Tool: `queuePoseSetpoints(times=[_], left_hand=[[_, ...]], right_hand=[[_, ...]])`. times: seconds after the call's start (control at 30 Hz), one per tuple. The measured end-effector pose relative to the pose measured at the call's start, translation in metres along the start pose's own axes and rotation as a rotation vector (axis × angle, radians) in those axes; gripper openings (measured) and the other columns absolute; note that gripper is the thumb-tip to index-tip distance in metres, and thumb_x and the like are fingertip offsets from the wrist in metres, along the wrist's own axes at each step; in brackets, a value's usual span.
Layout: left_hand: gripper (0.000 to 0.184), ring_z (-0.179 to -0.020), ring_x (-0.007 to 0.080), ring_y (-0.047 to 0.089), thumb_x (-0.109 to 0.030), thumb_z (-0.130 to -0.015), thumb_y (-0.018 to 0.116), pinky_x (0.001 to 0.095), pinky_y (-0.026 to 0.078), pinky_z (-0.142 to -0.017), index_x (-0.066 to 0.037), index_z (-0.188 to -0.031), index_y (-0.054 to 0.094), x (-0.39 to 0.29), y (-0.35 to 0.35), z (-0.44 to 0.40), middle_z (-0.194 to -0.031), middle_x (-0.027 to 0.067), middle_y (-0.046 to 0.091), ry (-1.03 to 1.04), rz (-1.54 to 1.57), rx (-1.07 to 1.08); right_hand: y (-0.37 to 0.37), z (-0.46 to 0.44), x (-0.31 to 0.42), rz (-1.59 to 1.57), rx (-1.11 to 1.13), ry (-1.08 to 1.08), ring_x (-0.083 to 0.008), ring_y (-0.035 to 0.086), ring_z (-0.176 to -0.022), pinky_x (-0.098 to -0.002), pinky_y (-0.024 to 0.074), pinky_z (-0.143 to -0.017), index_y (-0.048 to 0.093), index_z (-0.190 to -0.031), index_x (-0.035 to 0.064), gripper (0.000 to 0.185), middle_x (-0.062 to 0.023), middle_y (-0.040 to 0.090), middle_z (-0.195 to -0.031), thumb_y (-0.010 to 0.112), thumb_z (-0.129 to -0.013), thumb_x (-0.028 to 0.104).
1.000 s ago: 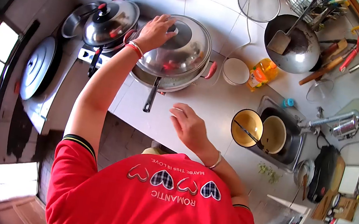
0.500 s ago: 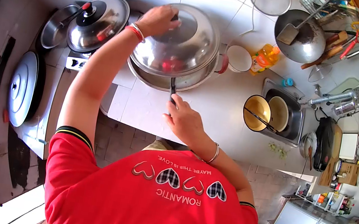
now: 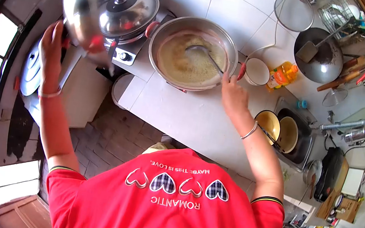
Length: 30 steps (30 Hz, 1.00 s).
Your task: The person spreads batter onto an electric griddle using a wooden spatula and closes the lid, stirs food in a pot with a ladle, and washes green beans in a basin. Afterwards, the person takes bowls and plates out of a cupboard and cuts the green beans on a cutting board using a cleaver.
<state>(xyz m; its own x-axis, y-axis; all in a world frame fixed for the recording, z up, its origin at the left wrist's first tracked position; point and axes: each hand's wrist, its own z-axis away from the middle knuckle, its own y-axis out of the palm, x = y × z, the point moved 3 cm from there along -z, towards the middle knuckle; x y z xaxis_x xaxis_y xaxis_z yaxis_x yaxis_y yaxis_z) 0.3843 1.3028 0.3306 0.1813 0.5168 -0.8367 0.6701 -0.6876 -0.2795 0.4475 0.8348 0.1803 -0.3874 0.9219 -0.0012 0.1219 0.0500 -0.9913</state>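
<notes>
My left grip [image 3: 51, 48] holds the lid [image 3: 81, 6] at upper left, my right grip [image 3: 236, 98] the ladle [image 3: 197, 48] in the pan [image 3: 156, 45]: stirring, I judge, next needing steadiness.

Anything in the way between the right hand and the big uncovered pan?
Nothing visible: the right hand holds the ladle, which reaches into the pan. The lid is in the left hand, off to the side.

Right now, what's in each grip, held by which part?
Left grip: the lid, exact hold too blurred to tell. Right grip: the ladle, by its handle.
</notes>
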Motion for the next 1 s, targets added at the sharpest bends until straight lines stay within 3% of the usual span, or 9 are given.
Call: queuePoseSetpoints(times=[0.17, 0.27, 0.33, 0.47, 0.5, 0.57, 0.63, 0.77, 1.0], left_hand=[[0.042, -0.082, 0.0106, 0.058, -0.035, -0.095, 0.050, 0.0237, 0.049, -0.073, 0.000, -0.117, 0.057, 0.079, -0.112, 0.098, -0.091, 0.0049, 0.062, -0.242, 0.006, -0.111], [0.036, -0.065, 0.0058, 0.053, -0.035, -0.094, 0.053, 0.0204, 0.042, -0.056, -0.001, -0.102, 0.062, 0.095, -0.141, 0.161, -0.076, -0.0003, 0.059, -0.365, -0.055, -0.190], [0.032, -0.054, 0.0073, 0.051, -0.033, -0.093, 0.053, 0.0212, 0.042, -0.050, -0.002, -0.095, 0.063, 0.114, -0.161, 0.203, -0.067, 0.0013, 0.057, -0.437, -0.245, -0.247], [0.034, -0.052, 0.0105, 0.054, -0.034, -0.093, 0.054, 0.0250, 0.043, -0.050, -0.001, -0.097, 0.062, 0.160, -0.194, 0.276, -0.067, 0.0046, 0.060, -0.545, -0.602, -0.271], [0.035, -0.055, 0.0165, 0.058, -0.034, -0.092, 0.055, 0.0307, 0.046, -0.054, 0.000, -0.097, 0.062, 0.187, -0.208, 0.295, -0.069, 0.0096, 0.063, -0.452, -0.782, -0.277], [0.033, -0.068, 0.0255, 0.063, -0.032, -0.091, 0.055, 0.0368, 0.049, -0.064, 0.000, -0.097, 0.061, 0.174, -0.196, 0.312, -0.076, 0.0138, 0.065, -0.552, -0.911, -0.222], [0.033, -0.081, 0.0328, 0.063, -0.031, -0.091, 0.053, 0.0405, 0.048, -0.072, 0.000, -0.098, 0.059, 0.181, -0.193, 0.327, -0.086, 0.0169, 0.065, -0.596, -1.009, -0.174], [0.035, -0.092, 0.0365, 0.059, -0.032, -0.092, 0.052, 0.0432, 0.046, -0.079, 0.000, -0.103, 0.056, 0.194, -0.186, 0.337, -0.100, 0.0199, 0.062, -0.580, -1.101, -0.099], [0.034, -0.092, 0.0362, 0.059, -0.031, -0.091, 0.053, 0.0428, 0.046, -0.079, 0.001, -0.102, 0.056, 0.208, -0.163, 0.317, -0.100, 0.0194, 0.061, -0.490, -1.080, -0.041]], right_hand=[[0.011, -0.031, -0.040, -0.229, 0.060, 0.000, -0.0392, 0.062, -0.074, -0.0479, 0.0490, -0.065, 0.054, -0.100, -0.0005, 0.019, -0.0210, 0.061, -0.078, 0.049, -0.087, 0.013], [0.016, -0.038, -0.043, -0.377, 0.182, 0.014, -0.0399, 0.062, -0.077, -0.0485, 0.0472, -0.069, 0.058, -0.090, -0.0031, 0.019, -0.0241, 0.061, -0.074, 0.049, -0.086, 0.013], [0.019, -0.039, -0.049, -0.499, 0.287, -0.013, -0.0408, 0.061, -0.077, -0.0481, 0.0461, -0.070, 0.058, -0.084, -0.0027, 0.020, -0.0247, 0.061, -0.076, 0.048, -0.087, 0.014], [0.014, -0.028, -0.051, -0.896, 0.637, 0.234, -0.0150, 0.049, -0.048, -0.0297, 0.0377, -0.044, 0.056, -0.079, -0.0004, 0.021, -0.0063, 0.055, -0.061, 0.048, -0.090, 0.015], [0.010, -0.026, -0.050, -0.969, 0.696, 0.272, -0.0111, 0.045, -0.047, -0.0266, 0.0335, -0.042, 0.056, -0.080, -0.0002, 0.021, -0.0045, 0.053, -0.062, 0.048, -0.091, 0.015], [0.002, -0.022, -0.046, -1.113, 0.811, 0.352, -0.0032, 0.036, -0.045, -0.0203, 0.0252, -0.038, 0.055, -0.081, 0.0002, 0.020, -0.0010, 0.049, -0.063, 0.049, -0.092, 0.016], [0.003, -0.017, -0.045, -1.286, 0.850, 0.440, -0.0031, 0.034, -0.044, -0.0194, 0.0233, -0.037, 0.055, -0.084, 0.0000, 0.018, -0.0028, 0.050, -0.066, 0.049, -0.092, 0.015], [-0.005, -0.005, -0.038, -1.455, 0.874, 0.503, -0.0029, 0.033, -0.043, -0.0188, 0.0221, -0.036, 0.054, -0.087, 0.0006, 0.016, -0.0050, 0.052, -0.070, 0.050, -0.092, 0.016], [-0.036, 0.010, -0.041, -1.456, 0.777, 0.496, -0.0022, 0.033, -0.042, -0.0182, 0.0217, -0.036, 0.054, -0.087, 0.0012, 0.017, -0.0039, 0.052, -0.068, 0.049, -0.092, 0.017]])
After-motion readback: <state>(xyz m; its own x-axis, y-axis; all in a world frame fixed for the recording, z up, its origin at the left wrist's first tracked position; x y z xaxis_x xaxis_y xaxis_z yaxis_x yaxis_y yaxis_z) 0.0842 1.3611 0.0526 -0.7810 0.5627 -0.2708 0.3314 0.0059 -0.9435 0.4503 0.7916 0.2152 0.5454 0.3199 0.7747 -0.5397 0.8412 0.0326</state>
